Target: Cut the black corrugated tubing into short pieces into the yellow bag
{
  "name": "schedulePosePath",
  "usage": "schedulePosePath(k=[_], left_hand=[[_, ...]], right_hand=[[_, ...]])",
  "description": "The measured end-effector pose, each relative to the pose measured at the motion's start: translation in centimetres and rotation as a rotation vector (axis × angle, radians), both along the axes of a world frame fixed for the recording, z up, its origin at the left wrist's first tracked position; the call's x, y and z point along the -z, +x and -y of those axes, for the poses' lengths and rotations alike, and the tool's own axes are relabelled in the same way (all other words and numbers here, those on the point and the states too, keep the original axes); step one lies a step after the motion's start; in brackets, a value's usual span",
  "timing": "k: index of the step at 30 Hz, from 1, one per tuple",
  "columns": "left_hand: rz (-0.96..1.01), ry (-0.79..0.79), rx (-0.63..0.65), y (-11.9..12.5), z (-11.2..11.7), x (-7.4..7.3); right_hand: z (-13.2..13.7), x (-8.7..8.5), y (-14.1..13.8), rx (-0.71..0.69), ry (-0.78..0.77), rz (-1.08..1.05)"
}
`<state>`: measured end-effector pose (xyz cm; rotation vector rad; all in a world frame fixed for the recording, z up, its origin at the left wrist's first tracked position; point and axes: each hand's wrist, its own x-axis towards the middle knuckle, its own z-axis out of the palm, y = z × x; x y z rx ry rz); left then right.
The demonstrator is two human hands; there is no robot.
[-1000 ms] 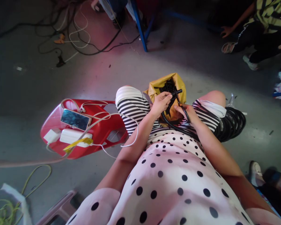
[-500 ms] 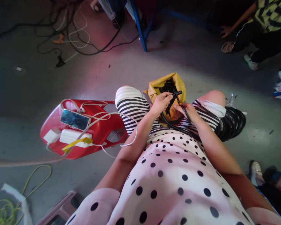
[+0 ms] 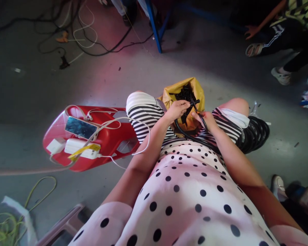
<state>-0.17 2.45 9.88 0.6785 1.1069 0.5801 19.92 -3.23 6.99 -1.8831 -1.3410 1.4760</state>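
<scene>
I sit with a yellow bag [image 3: 196,89] of small black plastic parts between my knees. My left hand [image 3: 177,110] is closed around a black T-shaped fitting [image 3: 193,102] just over the bag's mouth. My right hand [image 3: 204,119] pinches the end of a black hose [image 3: 188,136] against that fitting. The hose loops down over my lap and runs off to the right, toward a coil of black hose [image 3: 255,133] on the floor beside my right knee.
A red plastic stool [image 3: 110,140] at my left carries a phone [image 3: 80,127], white chargers and white cables. Tangled cables lie on the floor at the top left, a blue frame leg [image 3: 154,29] stands ahead. Another person [image 3: 284,30] sits at the top right. Green cord [image 3: 5,225] lies at the bottom left.
The view has shifted slightly; both hands stay at the bag's mouth on the fitting and hose, with hardly any movement.
</scene>
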Motion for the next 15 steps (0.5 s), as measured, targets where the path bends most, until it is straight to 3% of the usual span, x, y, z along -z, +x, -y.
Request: schedulePosePath(k=[7, 12, 15], left_hand=[[0.003, -0.026, 0.092, -0.5, -0.1, 1.5], [0.009, -0.053, -0.010, -0.2, -0.3, 2.6], [0.001, -0.094, -0.058, 0.2, -0.3, 3.0]], right_hand=[[-1.4, 0.7, 0.1, -0.040, -0.080, -0.178], [-2.1, 3.3, -0.4, 0.001, -0.099, -0.022], [-2.2, 3.9, -0.7, 0.054, -0.123, -0.014]])
